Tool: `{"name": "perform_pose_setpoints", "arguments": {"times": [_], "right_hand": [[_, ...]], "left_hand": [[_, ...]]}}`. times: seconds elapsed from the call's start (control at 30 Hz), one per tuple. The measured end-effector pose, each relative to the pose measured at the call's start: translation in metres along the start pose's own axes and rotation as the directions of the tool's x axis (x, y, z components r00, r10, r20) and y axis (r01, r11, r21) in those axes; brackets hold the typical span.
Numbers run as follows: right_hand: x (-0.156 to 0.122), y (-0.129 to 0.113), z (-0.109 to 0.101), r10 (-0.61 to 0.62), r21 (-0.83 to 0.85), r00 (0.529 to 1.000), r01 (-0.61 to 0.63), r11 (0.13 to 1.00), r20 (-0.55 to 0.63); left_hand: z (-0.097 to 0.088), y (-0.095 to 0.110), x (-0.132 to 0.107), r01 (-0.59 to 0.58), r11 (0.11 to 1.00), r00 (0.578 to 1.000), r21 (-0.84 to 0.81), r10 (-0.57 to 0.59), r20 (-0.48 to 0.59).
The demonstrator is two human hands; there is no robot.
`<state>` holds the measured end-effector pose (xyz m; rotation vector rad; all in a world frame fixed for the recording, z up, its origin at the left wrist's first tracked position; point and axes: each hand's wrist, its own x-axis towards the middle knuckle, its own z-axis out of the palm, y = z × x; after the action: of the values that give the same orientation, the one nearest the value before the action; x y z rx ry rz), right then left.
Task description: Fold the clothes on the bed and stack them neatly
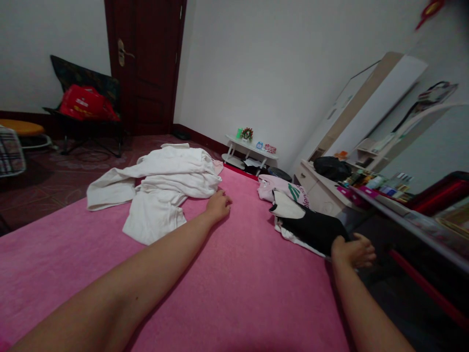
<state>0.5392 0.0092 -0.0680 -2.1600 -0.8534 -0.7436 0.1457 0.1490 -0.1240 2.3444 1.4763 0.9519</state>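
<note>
My left hand (219, 205) rests palm down on the pink bed cover (227, 274), fingers curled loosely, just beside the edge of a crumpled white garment (161, 186). My right hand (353, 250) is at the bed's right edge, fingers closed on the corner of a black garment (311, 227) that lies on a small pile with a white piece (285, 205) and a pink printed top (280, 188).
A dark wooden door (146, 63) stands at the back, with a folding chair holding a red bag (86, 102) to its left. A small white shelf (251, 149) sits by the wall. A white dresser with bottles (366, 183) stands right of the bed.
</note>
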Motion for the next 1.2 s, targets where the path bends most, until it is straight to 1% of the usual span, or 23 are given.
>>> {"name": "perform_pose_setpoints", "arguments": {"times": [0.03, 0.07, 0.1, 0.13, 0.17, 0.2, 0.23, 0.27, 0.3, 0.33, 0.4, 0.5, 0.6, 0.7, 0.77, 0.8, 0.87, 0.93, 0.97, 1.03, 1.1, 1.17, 1.2], "right_hand": [[0.0, -0.015, -0.004, -0.01, 0.013, 0.999, 0.011, 1.0, -0.045], [-0.002, -0.03, -0.008, -0.075, 0.042, 0.996, 0.077, 0.996, -0.055], [-0.005, -0.044, -0.012, -0.211, 0.078, 0.977, 0.212, 0.974, -0.022], [-0.01, -0.055, -0.015, -0.386, 0.114, 0.922, 0.379, 0.918, 0.044], [-0.014, -0.063, -0.017, -0.541, 0.143, 0.833, 0.525, 0.839, 0.114], [-0.019, -0.067, -0.018, -0.653, 0.156, 0.735, 0.634, 0.757, 0.183], [-0.023, -0.066, -0.017, -0.721, 0.151, 0.647, 0.71, 0.688, 0.247], [-0.025, -0.061, -0.015, -0.753, 0.124, 0.585, 0.759, 0.639, 0.301], [-0.026, -0.053, -0.012, -0.758, 0.079, 0.554, 0.787, 0.612, 0.344], [-0.024, -0.042, -0.009, -0.745, 0.028, 0.552, 0.797, 0.604, 0.374], [-0.013, -0.018, -0.003, -0.704, -0.054, 0.582, 0.785, 0.618, 0.407], [0.01, 0.007, -0.002, -0.7, -0.048, 0.58, 0.783, 0.62, 0.416], [0.023, 0.015, -0.005, -0.716, -0.068, 0.599, 0.782, 0.62, 0.359], [0.019, 0.017, -0.003, -0.697, -0.134, 0.582, 0.799, 0.587, 0.418], [0.017, 0.013, 0.0, -0.648, -0.142, 0.561, 0.801, 0.581, 0.515], [0.019, 0.008, 0.001, -0.606, -0.136, 0.565, 0.784, 0.605, 0.56], [0.027, -0.006, -0.001, -0.517, -0.059, 0.562, 0.712, 0.7, 0.645], [0.036, -0.027, -0.004, -0.498, 0.13, 0.531, 0.584, 0.801, 0.685], [0.037, -0.037, -0.005, -0.516, 0.227, 0.544, 0.51, 0.829, 0.661], [0.027, -0.055, -0.001, -0.517, 0.31, 0.623, 0.417, 0.855, 0.587], [0.004, -0.067, 0.009, -0.452, 0.191, 0.699, 0.421, 0.887, 0.555], [-0.02, -0.077, 0.02, -0.379, 0.003, 0.722, 0.463, 0.887, 0.578], [-0.029, -0.082, 0.024, -0.34, -0.066, 0.721, 0.471, 0.88, 0.604]], "left_hand": [[-0.001, 0.001, 0.0, -0.001, 1.0, 1.0, 0.006, 0.001, 0.0], [-0.001, 0.001, 0.0, -0.001, 1.0, 1.0, 0.012, 0.001, 0.0], [-0.001, 0.001, -0.001, -0.001, 1.0, 1.0, 0.017, 0.001, 0.001], [-0.002, 0.001, -0.001, -0.001, 1.0, 1.0, 0.021, 0.001, 0.003], [-0.002, 0.001, -0.001, -0.003, 1.0, 1.0, 0.024, 0.003, 0.006], [-0.002, 0.001, -0.001, -0.006, 1.0, 1.0, 0.026, 0.006, 0.01], [-0.003, 0.002, -0.002, -0.008, 1.0, 1.0, 0.029, 0.008, 0.014], [-0.003, 0.002, -0.002, -0.009, 0.999, 1.0, 0.033, 0.008, 0.017], [-0.003, 0.002, -0.002, -0.01, 0.999, 1.0, 0.037, 0.01, 0.022], [-0.004, 0.003, -0.002, -0.012, 0.999, 1.0, 0.044, 0.011, 0.027], [-0.005, 0.004, -0.001, -0.015, 0.998, 0.999, 0.061, 0.013, 0.036], [-0.006, 0.005, -0.001, -0.027, 0.996, 0.999, 0.083, 0.023, 0.045], [-0.006, 0.006, -0.002, -0.03, 0.995, 0.998, 0.092, 0.025, 0.052], [-0.007, 0.006, -0.002, -0.036, 0.994, 0.998, 0.099, 0.03, 0.055], [-0.007, 0.006, -0.002, -0.043, 0.994, 0.998, 0.098, 0.038, 0.056], [-0.007, 0.006, -0.002, -0.047, 0.994, 0.997, 0.095, 0.041, 0.058], [-0.007, 0.006, -0.002, -0.049, 0.995, 0.997, 0.091, 0.044, 0.061], [-0.007, 0.006, -0.002, -0.05, 0.994, 0.997, 0.093, 0.045, 0.058], [-0.006, 0.005, -0.002, -0.051, 0.994, 0.998, 0.095, 0.046, 0.053], [-0.005, 0.004, -0.002, -0.056, 0.994, 0.998, 0.095, 0.052, 0.043], [-0.004, 0.003, -0.001, -0.064, 0.994, 0.997, 0.092, 0.061, 0.036], [-0.003, 0.002, -0.001, -0.064, 0.994, 0.997, 0.091, 0.06, 0.037], [-0.002, 0.002, 0.0, -0.06, 0.994, 0.998, 0.091, 0.057, 0.041]]}}
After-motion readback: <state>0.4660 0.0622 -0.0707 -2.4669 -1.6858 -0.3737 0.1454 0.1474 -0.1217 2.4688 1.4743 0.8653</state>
